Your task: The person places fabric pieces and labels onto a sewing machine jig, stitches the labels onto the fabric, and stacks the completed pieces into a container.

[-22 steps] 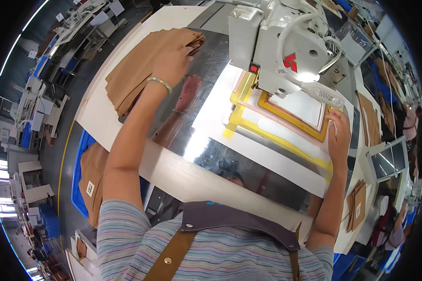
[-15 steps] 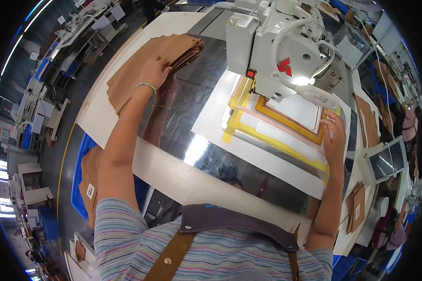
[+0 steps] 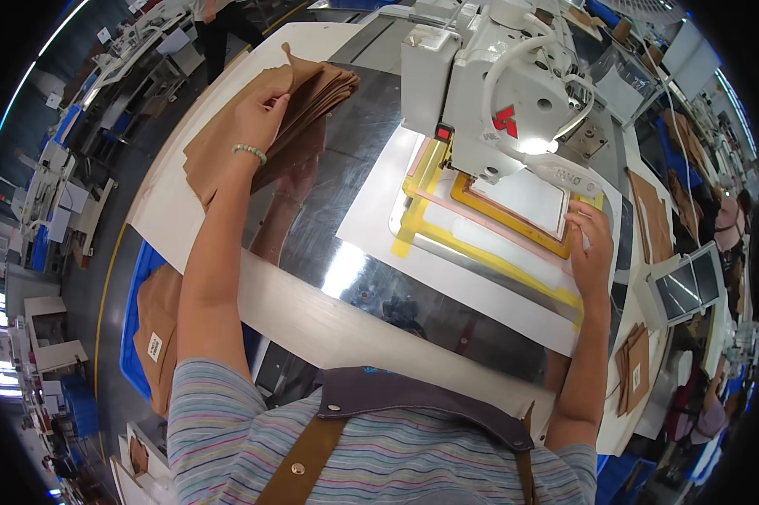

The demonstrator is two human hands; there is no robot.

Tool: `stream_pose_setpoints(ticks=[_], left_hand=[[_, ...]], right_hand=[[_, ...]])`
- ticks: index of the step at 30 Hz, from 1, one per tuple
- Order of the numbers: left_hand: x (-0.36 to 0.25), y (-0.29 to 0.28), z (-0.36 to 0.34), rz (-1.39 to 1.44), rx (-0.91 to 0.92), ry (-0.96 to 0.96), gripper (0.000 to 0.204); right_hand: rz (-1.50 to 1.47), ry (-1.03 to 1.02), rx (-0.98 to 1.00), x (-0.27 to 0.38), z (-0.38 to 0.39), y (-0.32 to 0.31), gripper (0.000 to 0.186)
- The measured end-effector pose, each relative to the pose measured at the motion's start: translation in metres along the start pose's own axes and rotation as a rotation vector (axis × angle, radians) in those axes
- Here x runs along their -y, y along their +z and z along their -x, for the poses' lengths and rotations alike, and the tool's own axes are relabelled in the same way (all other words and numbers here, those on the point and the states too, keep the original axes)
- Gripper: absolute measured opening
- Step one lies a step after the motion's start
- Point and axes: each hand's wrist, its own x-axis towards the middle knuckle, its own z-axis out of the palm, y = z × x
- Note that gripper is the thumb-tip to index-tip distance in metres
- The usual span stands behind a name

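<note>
My left hand (image 3: pixel 260 114), upper left, pinches the edge of the top brown fabric piece (image 3: pixel 289 71) and holds it raised and curled. Beneath it lies a stack of brown fabric pieces (image 3: pixel 215 160), fanned at its right edge. My right hand (image 3: pixel 591 244) has its fingers bent together at the right side of an orange frame (image 3: pixel 514 220). That frame sits under the head of a white sewing machine (image 3: pixel 510 101) and has a white sheet inside it. Around it is a clear plate edged with yellow tape (image 3: pixel 489 261), lying on white paper (image 3: pixel 371 194).
A shiny metal table (image 3: pixel 321 252) lies before me, with a pale front edge. A blue bin (image 3: pixel 135 337) with brown pieces is at lower left. On the right are a screen panel (image 3: pixel 687 283) and a small brown stack (image 3: pixel 632 370). Another person (image 3: pixel 215 34) stands far left.
My left hand has lifted the top piece's edge, which now curls upward. My right hand stays by the frame, its fingers closer together. A person has come into view at the far left.
</note>
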Motion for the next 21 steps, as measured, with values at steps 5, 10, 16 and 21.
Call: stream_pose_setpoints(ticks=[5,10,16,21], left_hand=[[-0.033,-0.028,0.113,-0.3,0.315,0.545,0.018],[-0.042,-0.023,0.167,-0.293,0.352,0.846,0.017],[-0.052,-0.023,0.164,-0.292,0.383,0.91,0.019],[-0.037,-0.071,0.178,-0.401,0.319,0.92,0.018]], right_hand=[[-0.152,-0.245,0.16,0.067,-0.019,0.018,0.02],[-0.086,-0.566,0.242,0.123,-0.034,0.081,0.024],[0.165,-0.721,0.215,0.152,-0.064,0.157,0.023],[0.145,-0.685,0.195,0.154,-0.065,0.16,0.014]])
